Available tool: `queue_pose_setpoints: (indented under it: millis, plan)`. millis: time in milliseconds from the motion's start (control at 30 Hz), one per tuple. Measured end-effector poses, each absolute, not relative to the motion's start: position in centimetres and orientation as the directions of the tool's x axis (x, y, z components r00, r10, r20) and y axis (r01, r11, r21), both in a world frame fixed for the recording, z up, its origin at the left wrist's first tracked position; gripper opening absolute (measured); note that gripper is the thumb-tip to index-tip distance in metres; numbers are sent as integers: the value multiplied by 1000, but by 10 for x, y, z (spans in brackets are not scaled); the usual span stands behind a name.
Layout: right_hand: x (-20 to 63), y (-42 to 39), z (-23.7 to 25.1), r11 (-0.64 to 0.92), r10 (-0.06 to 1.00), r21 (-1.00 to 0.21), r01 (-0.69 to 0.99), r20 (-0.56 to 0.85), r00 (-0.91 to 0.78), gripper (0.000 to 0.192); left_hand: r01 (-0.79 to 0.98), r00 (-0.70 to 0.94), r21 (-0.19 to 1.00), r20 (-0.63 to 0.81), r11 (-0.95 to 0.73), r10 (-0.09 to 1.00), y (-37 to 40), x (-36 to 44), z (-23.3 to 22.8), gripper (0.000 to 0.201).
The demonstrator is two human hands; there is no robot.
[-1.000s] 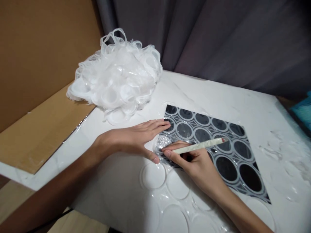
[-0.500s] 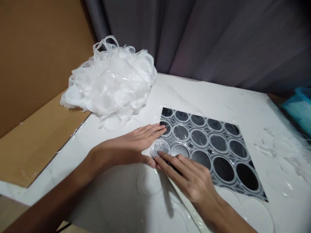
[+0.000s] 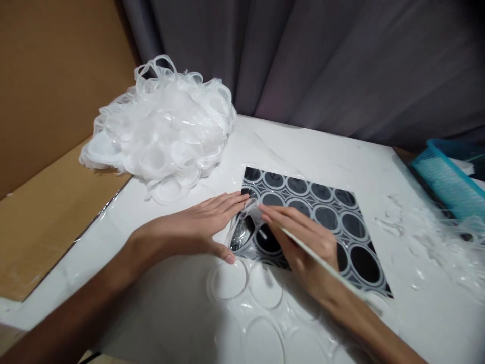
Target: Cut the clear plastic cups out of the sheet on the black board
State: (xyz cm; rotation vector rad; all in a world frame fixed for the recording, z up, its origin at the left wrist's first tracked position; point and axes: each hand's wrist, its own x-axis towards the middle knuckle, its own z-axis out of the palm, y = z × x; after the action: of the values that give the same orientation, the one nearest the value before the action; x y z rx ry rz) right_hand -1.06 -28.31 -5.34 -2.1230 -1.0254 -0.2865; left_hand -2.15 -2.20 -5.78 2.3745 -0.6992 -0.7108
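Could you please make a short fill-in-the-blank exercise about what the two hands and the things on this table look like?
1. The left hand lies ____ on the plastic sheet, fingers stretched out.
2. The right hand holds a thin white ____.
3. The pile of clear lids lies to the ____ of the black mat.
4. The basket at the right edge is ____ in colour.

Missing words: flat; stick; left; blue

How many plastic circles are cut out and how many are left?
Done: a big pile of cut plastic circles sits at the table's far left. In hand: the left hand presses the clear sheet flat while the right hand, holding a thin cutting tool, lifts one circle over the black mat. Left: several uncut rings nearer the person; an exact count is unclear.
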Motion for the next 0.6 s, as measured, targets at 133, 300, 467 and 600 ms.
queue_pose_setpoints:
  millis: [133, 300, 467, 600]
  plan:
    - [0, -287, -36, -461, 371, -633, 622, 500, 783, 18, -351, 729, 638, -274, -685, -628, -17, -22, -59, 111]
    - [10, -310, -19, -520, 136, -704, 484, 491, 860, 14, -394, 759, 590, -225, -705, -612, -9, -23, -69, 111]
    - [14, -385, -8, -620, -178, -761, 190, 373, 911, 31, -455, 771, 534, -165, -713, -615, -4, -23, -81, 109]
    - [-5, -473, -12, -713, -305, -700, -43, 254, 918, 44, -472, 781, 483, -161, -738, -604, -3, -26, -84, 105]
